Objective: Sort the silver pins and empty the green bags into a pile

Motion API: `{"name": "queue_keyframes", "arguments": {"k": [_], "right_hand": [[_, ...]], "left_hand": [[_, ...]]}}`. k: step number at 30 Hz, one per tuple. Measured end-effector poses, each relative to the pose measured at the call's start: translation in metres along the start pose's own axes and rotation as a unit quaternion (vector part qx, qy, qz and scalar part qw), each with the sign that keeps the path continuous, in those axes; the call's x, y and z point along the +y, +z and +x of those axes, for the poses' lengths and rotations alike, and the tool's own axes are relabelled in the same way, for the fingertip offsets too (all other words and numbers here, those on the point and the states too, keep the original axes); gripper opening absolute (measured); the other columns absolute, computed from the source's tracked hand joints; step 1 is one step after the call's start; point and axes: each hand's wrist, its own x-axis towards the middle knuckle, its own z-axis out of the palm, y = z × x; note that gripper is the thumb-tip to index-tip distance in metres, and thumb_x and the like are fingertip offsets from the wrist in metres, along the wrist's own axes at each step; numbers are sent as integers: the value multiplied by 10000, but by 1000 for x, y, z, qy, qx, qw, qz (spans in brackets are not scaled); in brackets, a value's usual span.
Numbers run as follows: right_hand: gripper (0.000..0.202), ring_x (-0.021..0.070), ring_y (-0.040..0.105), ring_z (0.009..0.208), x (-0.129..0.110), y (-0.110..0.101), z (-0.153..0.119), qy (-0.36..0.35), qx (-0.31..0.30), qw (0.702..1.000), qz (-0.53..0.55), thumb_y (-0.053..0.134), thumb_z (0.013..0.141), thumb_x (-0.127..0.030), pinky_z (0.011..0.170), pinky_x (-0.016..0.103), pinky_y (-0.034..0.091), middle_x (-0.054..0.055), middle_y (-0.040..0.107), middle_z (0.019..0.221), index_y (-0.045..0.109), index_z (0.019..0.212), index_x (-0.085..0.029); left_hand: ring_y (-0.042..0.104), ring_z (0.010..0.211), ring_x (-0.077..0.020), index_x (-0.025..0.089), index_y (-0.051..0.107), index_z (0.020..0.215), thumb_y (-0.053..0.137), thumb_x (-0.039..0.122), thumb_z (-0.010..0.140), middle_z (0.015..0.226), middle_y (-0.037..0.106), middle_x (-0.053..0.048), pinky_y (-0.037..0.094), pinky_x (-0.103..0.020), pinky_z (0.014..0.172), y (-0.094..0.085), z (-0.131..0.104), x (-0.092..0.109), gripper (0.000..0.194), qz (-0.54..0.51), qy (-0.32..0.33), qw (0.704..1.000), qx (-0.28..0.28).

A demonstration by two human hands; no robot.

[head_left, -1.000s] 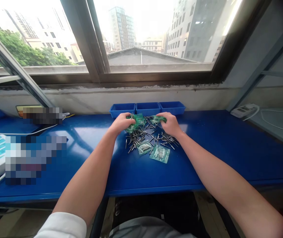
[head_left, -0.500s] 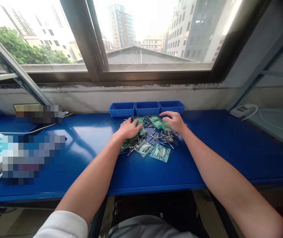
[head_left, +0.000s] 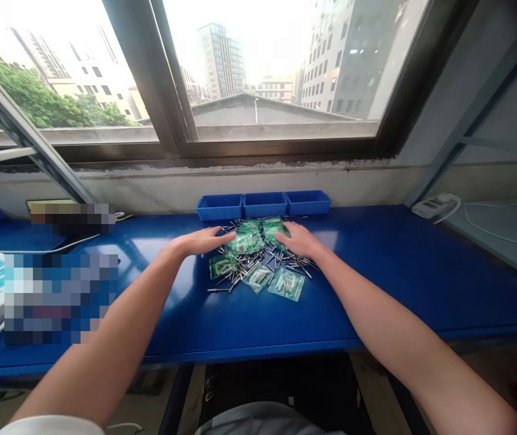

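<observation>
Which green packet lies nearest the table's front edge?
The front-right green packet: its lowest corner comes closer to the front of the table than any other packet does.

Bare left hand, gripping small flat green-tinted plastic packets a second ago, has let go: I see it out at their left side, fingers extended, thumb tip over nearest one. Bare right hand, earlier pinching packet, now loosened, fingertips at back-right packet. Left front, I now see uncovered green packet, stray slim silver metal pins beside it.
</observation>
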Motion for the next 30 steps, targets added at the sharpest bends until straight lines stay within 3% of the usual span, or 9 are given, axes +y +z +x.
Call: {"name": "queue_keyframes", "arguments": {"k": [1,5,10,14,16,19,21,24,30], "right_hand": [[757,306,308,1349,-5,3,0,-6,0,1000,6,328,832,-681,1096,432,260,151,381,1437,437,1350,-140],[836,340,256,1363,-15,0,-1,3,11,1000,13,288,816,-721,1105,486,212,184,339,1452,410,1368,-105],[870,326,254,1363,-20,-41,-15,-5,37,998,43,373,759,-757,1089,485,263,163,337,1453,389,1383,-151],[1032,387,54,1400,-41,-56,-61,-85,-13,996,-6,565,620,-762,1079,603,199,79,134,1540,202,1463,-291],[1109,400,-23,1398,-49,-47,-89,-124,-27,991,-35,642,571,-727,1085,624,154,38,79,1550,116,1471,-347],[1186,441,-101,1374,-46,-25,-115,-105,-45,990,-77,666,536,-726,1060,680,98,31,-6,1554,35,1471,-360],[1198,453,-134,1361,-37,-12,-113,-73,-63,990,-98,627,555,-752,1035,710,73,49,-74,1549,-23,1472,-336],[1153,433,-137,1367,-25,-3,-89,-46,-65,991,-108,557,612,-768,1036,701,73,62,-130,1540,-66,1469,-312],[1063,367,-10,1407,-24,-7,-53,-94,-46,989,-100,535,664,-731,1085,616,95,95,36,1552,26,1482,-282]], "left_hand": [[208,1383,-335,146,278,1442,365,797,700,1505,204,-131,262,-445,1083,2,-9,-5,991,24,-4,1000,6],[40,1412,-324,219,51,1486,456,788,644,1541,43,-95,215,-478,1106,23,-51,-12,1094,69,92,993,26],[-24,1401,-385,291,22,1482,609,790,477,1550,14,-74,191,-534,1097,46,-78,-9,1266,108,177,978,37],[-39,1395,-402,276,18,1483,621,793,458,1549,-40,-86,172,-533,1102,51,-72,-13,1297,121,184,973,65],[-33,1391,-414,281,18,1482,628,789,452,1550,-29,-87,167,-540,1099,53,-66,-15,1300,124,181,974,64],[-42,1385,-423,288,14,1479,619,795,447,1549,-23,-90,147,-552,1096,55,-58,-11,1299,127,176,975,50],[-59,1380,-429,297,24,1477,603,804,457,1548,-32,-91,125,-567,1092,56,-52,-3,1278,129,177,975,42],[-62,1378,-434,319,50,1474,585,813,473,1545,-67,-81,118,-575,1090,59,-42,13,1238,120,196,973,34],[1,1387,-426,318,45,1476,572,821,490,1549,-53,-100,153,-553,1095,71,-24,39,1226,77,214,973,42]]}}
